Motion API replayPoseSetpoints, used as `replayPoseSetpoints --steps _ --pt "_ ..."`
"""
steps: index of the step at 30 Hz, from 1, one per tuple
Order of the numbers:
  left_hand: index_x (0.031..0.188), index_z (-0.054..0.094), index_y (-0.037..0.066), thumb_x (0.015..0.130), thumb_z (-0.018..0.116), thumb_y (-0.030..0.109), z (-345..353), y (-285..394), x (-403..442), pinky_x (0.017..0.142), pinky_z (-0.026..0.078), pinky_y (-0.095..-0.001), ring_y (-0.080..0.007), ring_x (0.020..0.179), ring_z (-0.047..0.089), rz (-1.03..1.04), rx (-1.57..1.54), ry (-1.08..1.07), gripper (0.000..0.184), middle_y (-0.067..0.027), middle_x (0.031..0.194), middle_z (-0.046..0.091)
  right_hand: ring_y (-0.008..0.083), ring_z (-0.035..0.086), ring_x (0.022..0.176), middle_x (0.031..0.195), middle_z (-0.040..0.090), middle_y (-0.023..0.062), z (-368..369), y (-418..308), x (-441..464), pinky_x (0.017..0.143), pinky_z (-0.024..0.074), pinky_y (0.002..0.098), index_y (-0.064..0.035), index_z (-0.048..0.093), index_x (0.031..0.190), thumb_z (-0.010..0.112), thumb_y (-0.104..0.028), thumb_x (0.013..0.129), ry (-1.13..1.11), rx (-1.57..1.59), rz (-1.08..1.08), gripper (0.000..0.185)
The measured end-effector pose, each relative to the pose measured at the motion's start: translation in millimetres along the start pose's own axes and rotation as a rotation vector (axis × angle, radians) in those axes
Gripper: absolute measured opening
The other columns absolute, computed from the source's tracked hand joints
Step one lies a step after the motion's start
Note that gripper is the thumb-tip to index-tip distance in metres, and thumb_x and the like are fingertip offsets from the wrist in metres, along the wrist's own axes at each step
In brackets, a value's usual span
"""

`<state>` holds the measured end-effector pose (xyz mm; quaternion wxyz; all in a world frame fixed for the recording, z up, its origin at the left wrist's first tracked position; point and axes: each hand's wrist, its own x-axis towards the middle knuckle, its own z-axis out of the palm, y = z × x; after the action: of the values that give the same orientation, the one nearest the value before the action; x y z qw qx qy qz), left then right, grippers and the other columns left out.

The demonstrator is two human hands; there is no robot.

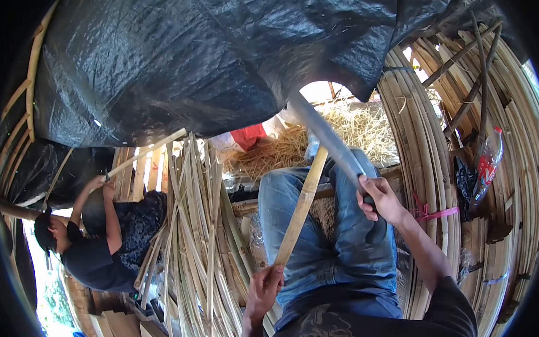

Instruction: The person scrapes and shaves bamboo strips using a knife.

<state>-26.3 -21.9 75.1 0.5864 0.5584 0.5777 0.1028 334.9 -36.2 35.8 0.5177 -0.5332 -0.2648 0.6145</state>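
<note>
My left hand (265, 287) is closed around the lower end of a bamboo strip (299, 215), which slants up between my knees. My right hand (380, 201) grips the handle of a machete (328, 137). Its long grey blade points up and left, passing close to the strip's upper end. I cannot tell whether blade and bamboo touch. The blade's tip is blurred in front of a black tarp. Both hands are over my legs in blue jeans (296, 256).
Bamboo strips (197, 230) lie piled on my left. Tied bamboo bundles (421, 163) stand on my right, near a plastic bottle (489, 164). A black tarp (218, 57) hangs ahead above straw (351, 130). At left, another person (106, 251) holds a bamboo pole (144, 154).
</note>
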Motion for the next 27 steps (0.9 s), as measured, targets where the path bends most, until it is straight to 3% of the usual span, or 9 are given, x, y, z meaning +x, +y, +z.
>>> replayPoseSetpoints --steps 3,7,8,11,14,19,23,27 --pt "0.074 0.060 0.000 0.106 0.055 0.038 8.3 7.0 5.7 0.051 0.035 -0.0269 -0.0068 0.054 0.046 0.042 0.014 0.011 0.050 0.0011 0.058 0.050 0.0091 0.045 0.040 0.055 0.049 0.0013 12.4 -1.3 -10.2 0.038 0.0355 0.0253 -0.0004 0.059 0.074 0.046 -0.049 0.107 -0.120 -0.228 0.114 0.061" --pt "0.073 0.059 0.000 0.106 0.055 0.040 7.7 4.0 12.4 0.052 0.036 -0.0272 -0.0071 0.055 0.046 0.048 0.061 -0.031 0.052 0.0003 0.058 0.050 0.0082 0.046 0.041 0.053 0.051 0.0014 15.4 1.4 -14.0 0.039 0.0364 0.0270 0.0016 0.063 0.075 0.053 -0.044 0.106 -0.303 -0.401 0.015 0.056" --pt "0.072 0.059 0.000 0.106 0.055 0.039 6.1 5.2 11.5 0.052 0.036 -0.0274 -0.0072 0.054 0.046 0.029 0.033 -0.039 0.051 0.0001 0.058 0.050 0.0083 0.046 0.041 0.053 0.050 0.0010 15.8 -2.6 -14.2 0.039 0.0367 0.0266 0.0023 0.063 0.078 0.050 -0.042 0.108 -0.231 -0.323 0.075 0.055" --pt "0.072 0.058 0.001 0.106 0.055 0.039 6.8 7.5 3.6 0.051 0.035 -0.0277 -0.0073 0.054 0.045 0.009 -0.009 -0.035 0.051 0.0001 0.058 0.049 0.0078 0.044 0.041 0.053 0.048 -0.0005 6.6 -3.6 -3.4 0.039 0.0359 0.0258 0.0000 0.060 0.075 0.046 -0.044 0.109 -0.040 -0.041 -0.009 0.057" --pt "0.074 0.059 0.001 0.106 0.055 0.039 7.1 7.9 5.9 0.051 0.036 -0.0283 -0.0078 0.054 0.046 0.027 -0.006 -0.018 0.050 -0.0003 0.058 0.050 0.0078 0.044 0.040 0.054 0.048 0.0000 5.8 -9.0 -1.1 0.039 0.0354 0.0260 0.0003 0.059 0.075 0.046 -0.044 0.109 0.020 -0.003 -0.011 0.057" --pt "0.083 0.065 -0.002 0.105 0.057 0.034 13.9 11.1 10.7 0.052 0.041 -0.0303 -0.0104 0.054 0.052 0.160 0.177 0.095 0.043 -0.0043 0.059 0.055 0.0081 0.044 0.040 0.055 0.048 0.0011 15.5 5.7 -5.1 0.039 0.0353 0.0260 0.0004 0.059 0.075 0.046 -0.046 0.108 -0.122 -0.224 0.003 0.059" --pt "0.093 0.069 -0.002 0.104 0.059 0.030 8.2 11.1 2.8 0.053 0.044 -0.0329 -0.0134 0.054 0.056 0.203 0.329 0.140 0.036 -0.0086 0.060 0.058 0.0086 0.045 0.040 0.053 0.047 0.0003 13.9 2.2 2.6 0.038 0.0352 0.0265 0.0008 0.059 0.074 0.045 -0.049 0.108 0.040 -0.119 0.005 0.062" --pt "0.095 0.070 -0.002 0.103 0.060 0.030 2.7 4.3 8.4 0.053 0.044 -0.0352 -0.0156 0.052 0.056 0.242 0.356 0.164 0.035 -0.0101 0.059 0.057 0.0092 0.045 0.039 0.054 0.047 0.0004 18.5 1.8 1.4 0.037 0.0353 0.0260 -0.0002 0.058 0.074 0.042 -0.054 0.107 -0.143 -0.286 0.047 0.065"
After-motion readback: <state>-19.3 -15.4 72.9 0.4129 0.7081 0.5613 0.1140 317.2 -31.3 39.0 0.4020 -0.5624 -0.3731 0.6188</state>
